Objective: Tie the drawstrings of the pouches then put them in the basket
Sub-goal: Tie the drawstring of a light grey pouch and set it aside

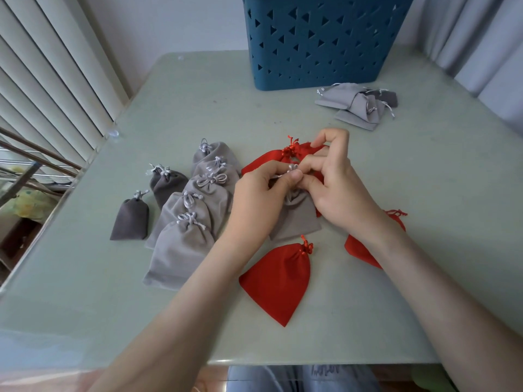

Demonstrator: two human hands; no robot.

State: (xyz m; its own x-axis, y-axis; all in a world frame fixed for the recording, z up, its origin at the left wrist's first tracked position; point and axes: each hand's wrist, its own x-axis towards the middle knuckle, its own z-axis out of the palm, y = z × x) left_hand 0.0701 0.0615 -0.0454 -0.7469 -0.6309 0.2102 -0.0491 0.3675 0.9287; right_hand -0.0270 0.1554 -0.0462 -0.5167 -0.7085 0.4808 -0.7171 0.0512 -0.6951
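my left hand [261, 193] and right hand [336, 188] meet over a pale green glass-topped table [85, 292], fingers pinched shut on the silver drawstring [293, 167] of a light grey velvet pouch [297, 219] lying flat under them. tied grey and red pouches lie around it. the blue plastic basket with triangular cutouts [319, 41] stands at the far edge, near white vertical blinds [56, 66] and grey curtains [481, 43].
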